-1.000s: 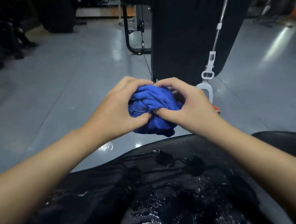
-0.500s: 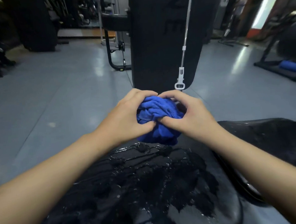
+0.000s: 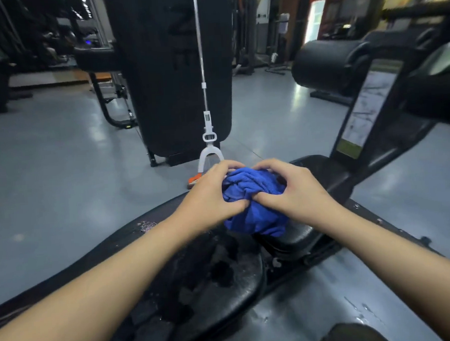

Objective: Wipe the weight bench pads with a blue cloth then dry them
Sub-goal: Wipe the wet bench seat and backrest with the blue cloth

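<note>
Head view looks down on both hands bunching the blue cloth (image 3: 252,205) above the far end of the wet black bench pad (image 3: 204,282): left hand (image 3: 209,197) and right hand (image 3: 299,192) grip it, thumbs nearly meeting.

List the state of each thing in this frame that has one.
blue cloth: bunched into a ball, gripped from both sides
left hand: fingers curled round the cloth
right hand: fingers curled round the cloth
bench pad: wet, with droplets and streaks
mop: upright, head on floor
</note>
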### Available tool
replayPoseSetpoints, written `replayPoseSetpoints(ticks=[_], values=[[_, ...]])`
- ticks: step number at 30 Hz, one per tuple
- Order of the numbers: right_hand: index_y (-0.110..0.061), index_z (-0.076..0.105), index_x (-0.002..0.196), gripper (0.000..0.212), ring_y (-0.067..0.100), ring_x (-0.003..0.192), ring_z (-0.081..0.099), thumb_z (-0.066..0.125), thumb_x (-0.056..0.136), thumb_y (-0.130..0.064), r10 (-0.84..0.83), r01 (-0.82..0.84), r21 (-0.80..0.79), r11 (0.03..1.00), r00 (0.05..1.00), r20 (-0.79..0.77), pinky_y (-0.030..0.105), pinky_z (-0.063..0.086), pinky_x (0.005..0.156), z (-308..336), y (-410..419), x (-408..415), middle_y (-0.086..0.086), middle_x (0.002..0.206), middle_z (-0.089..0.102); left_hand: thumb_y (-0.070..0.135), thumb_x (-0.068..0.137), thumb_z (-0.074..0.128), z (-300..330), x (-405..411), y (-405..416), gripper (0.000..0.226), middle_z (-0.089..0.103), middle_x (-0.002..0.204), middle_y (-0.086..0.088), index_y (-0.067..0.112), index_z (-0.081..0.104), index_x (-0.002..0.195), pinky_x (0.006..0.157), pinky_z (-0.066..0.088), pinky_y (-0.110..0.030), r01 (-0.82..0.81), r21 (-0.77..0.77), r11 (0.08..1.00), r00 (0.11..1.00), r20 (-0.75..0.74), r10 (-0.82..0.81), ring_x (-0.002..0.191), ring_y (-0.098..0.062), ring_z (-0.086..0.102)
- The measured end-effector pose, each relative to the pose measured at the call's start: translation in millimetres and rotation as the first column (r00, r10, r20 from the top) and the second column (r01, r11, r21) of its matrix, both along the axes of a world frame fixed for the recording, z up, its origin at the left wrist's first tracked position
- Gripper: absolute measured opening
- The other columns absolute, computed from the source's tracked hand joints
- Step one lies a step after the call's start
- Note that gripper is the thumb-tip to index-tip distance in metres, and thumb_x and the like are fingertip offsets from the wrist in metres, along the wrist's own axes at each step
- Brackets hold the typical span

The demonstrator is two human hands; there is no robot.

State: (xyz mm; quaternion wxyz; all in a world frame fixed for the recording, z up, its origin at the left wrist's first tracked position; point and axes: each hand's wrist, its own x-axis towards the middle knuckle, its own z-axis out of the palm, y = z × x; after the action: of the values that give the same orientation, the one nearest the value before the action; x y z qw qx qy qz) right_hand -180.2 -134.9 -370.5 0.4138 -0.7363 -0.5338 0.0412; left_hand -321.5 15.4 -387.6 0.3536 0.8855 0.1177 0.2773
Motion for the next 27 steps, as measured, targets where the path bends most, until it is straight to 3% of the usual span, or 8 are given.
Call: replayPoseSetpoints(ticks=[4, 9, 13, 18, 22, 27], values=[[-0.035, 0.066, 0.113, 0.041, 0.001, 0.095, 0.061, 0.081, 0.075, -0.028, -0.082, 0.083, -0.074, 0.994, 0.996, 0.017, 0.012, 0.042, 0.082, -32.3, -19.5, 31.1, -0.013, 0.105, 0.068, 0.017, 0.071, 0.079, -27.6, 35.2, -17.4, 0.056, 0.065, 0.113, 0.013, 0.026, 0.057, 0.122, 0.091, 0.049, -0.026, 0.045, -0.064, 0.997, 0.997, -0.055, -0.048, 0.105, 0.002, 0.061], [-0.032, 0.061, 0.125, 0.046, 0.013, 0.102, 0.054, 0.076, 0.081, -0.036, -0.188, 0.202, -0.184, 0.962, 0.978, 0.095, 0.030, 0.044, 0.091, -75.3, -25.0, 58.6, -0.007, 0.109, 0.058, 0.026, 0.070, 0.077, -67.1, 73.9, -15.2, 0.058, 0.062, 0.118, 0.010, 0.033, 0.056, 0.124, 0.095, 0.047, -0.024, 0.042, -0.053, 0.998, 0.987, -0.150, -0.049, 0.108, -0.001, 0.058], [-0.022, 0.059, 0.133, 0.058, 0.026, 0.116, 0.046, 0.052, 0.083, -0.051, -0.212, 0.280, -0.162, 0.946, 0.916, 0.341, 0.042, 0.041, 0.102, -103.1, -17.2, 63.0, 0.004, 0.128, 0.052, 0.026, 0.079, 0.077, -90.7, 84.2, -4.5, 0.069, 0.052, 0.131, 0.001, 0.022, 0.048, 0.142, 0.108, 0.036, -0.028, 0.031, -0.005, 1.000, 0.974, -0.224, -0.031, 0.122, -0.012, 0.049], [-0.025, 0.056, 0.140, 0.055, 0.033, 0.139, 0.039, 0.051, 0.091, -0.048, -0.035, 0.126, -0.118, 0.985, 0.818, 0.574, 0.048, 0.034, 0.112, -105.8, -9.2, 58.8, 0.012, 0.152, 0.042, 0.048, 0.080, 0.067, -104.3, 65.2, 8.9, 0.078, 0.045, 0.140, 0.007, 0.022, 0.041, 0.149, 0.113, 0.029, -0.029, 0.038, 0.060, 0.997, 0.972, -0.232, -0.023, 0.130, -0.014, 0.039], [-0.042, 0.043, 0.147, 0.064, 0.037, 0.146, 0.030, 0.038, 0.090, -0.071, 0.170, 0.129, -0.359, 0.924, 0.704, 0.690, 0.053, 0.033, 0.109, -102.8, -0.3, 55.0, 0.003, 0.162, 0.029, 0.045, 0.084, 0.064, -112.1, 35.4, 20.0, 0.068, 0.042, 0.140, 0.011, 0.026, 0.042, 0.146, 0.110, 0.034, -0.030, 0.026, 0.178, 0.984, 0.974, -0.227, 0.015, 0.129, -0.012, 0.038], [-0.047, 0.041, 0.146, 0.068, 0.037, 0.142, 0.037, 0.031, 0.087, -0.079, 0.253, 0.168, -0.491, 0.855, 0.691, 0.677, 0.052, 0.037, 0.107, -104.5, 12.1, 56.9, 0.002, 0.162, 0.030, 0.050, 0.089, 0.058, -134.4, -1.8, 26.7, 0.054, 0.040, 0.140, 0.018, 0.032, 0.048, 0.139, 0.104, 0.041, -0.031, -0.034, 0.283, 0.959, 0.965, -0.240, 0.105, 0.129, -0.007, 0.038]])
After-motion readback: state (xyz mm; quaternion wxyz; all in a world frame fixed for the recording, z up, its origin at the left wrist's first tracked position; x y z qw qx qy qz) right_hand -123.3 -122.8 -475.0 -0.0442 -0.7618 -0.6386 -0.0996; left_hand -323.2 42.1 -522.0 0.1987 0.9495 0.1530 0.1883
